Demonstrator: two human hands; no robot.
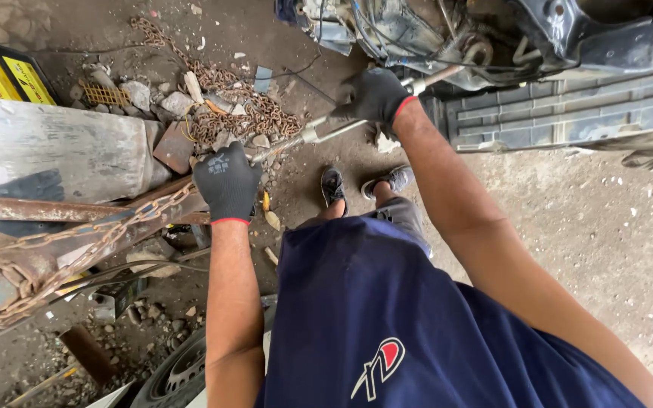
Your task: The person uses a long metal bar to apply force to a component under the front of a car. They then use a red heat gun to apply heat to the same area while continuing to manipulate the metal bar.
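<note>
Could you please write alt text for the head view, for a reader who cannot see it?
A person in black gloves holds a long metal rod, left hand at its near end and right hand near a dismantled vehicle. A rusty chain lies on rubble.

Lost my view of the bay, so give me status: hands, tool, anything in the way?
Left hand gripping rod end. Right hand gripping long metal rod near car underside. Rusty chain and rubble beneath.
</note>
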